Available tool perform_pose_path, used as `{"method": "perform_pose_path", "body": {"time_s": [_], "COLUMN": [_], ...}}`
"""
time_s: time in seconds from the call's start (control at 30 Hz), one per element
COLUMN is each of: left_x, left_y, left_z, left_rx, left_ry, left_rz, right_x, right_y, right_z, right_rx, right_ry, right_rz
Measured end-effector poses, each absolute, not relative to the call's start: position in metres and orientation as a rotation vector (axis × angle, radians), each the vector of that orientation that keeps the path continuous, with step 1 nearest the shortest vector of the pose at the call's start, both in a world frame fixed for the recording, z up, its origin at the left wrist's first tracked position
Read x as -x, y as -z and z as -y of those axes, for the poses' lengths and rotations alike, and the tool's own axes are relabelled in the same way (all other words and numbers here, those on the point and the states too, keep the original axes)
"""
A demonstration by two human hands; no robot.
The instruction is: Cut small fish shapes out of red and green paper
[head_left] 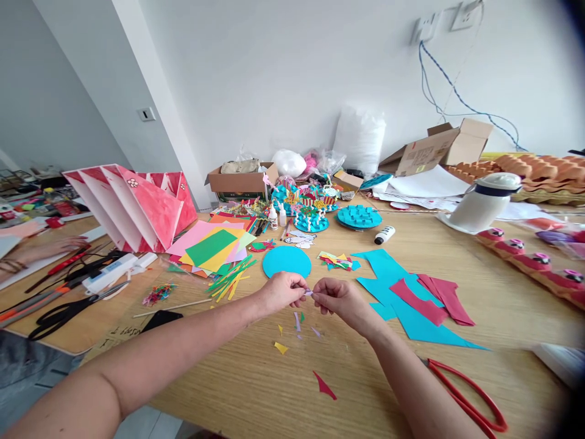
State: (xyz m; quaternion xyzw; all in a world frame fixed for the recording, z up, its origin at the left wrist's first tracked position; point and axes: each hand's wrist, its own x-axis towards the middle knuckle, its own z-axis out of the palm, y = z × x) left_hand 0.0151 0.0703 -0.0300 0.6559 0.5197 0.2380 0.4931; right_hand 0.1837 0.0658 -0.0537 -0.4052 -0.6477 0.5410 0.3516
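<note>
My left hand (282, 292) and my right hand (339, 300) meet above the wooden table (283, 378), both pinched on a small pale purple paper scrap (309, 292) held between their fingertips. Just behind the hands lies a blue paper disc (286, 261). Small paper offcuts (297, 321) in purple, yellow and green lie on the table under the hands, and a red sliver (325, 386) sits nearer to me.
Blue and red paper sheets (414, 299) lie to the right, red-handled scissors (466, 396) at the near right. Coloured sheets and strips (214, 251), a folded pink paper piece (137, 204), black scissors (64, 312), glue bottles (273, 216), boxes and egg trays (539, 171) crowd the rest. Another person's hand (41, 249) rests at far left.
</note>
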Motion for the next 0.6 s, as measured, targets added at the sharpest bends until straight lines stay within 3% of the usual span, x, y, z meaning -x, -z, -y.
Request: {"method": "perform_pose_path", "body": {"time_s": [0.6], "left_x": [-0.0154], "left_y": [0.0325], "left_z": [-0.0707], "left_rx": [-1.845], "left_ry": [-0.439], "left_rz": [-1.286], "right_x": [-0.1787], "right_y": [0.0601], "right_z": [-0.0669], "right_rx": [1.179], "right_ry": [-1.166], "right_rz": [1.764]}}
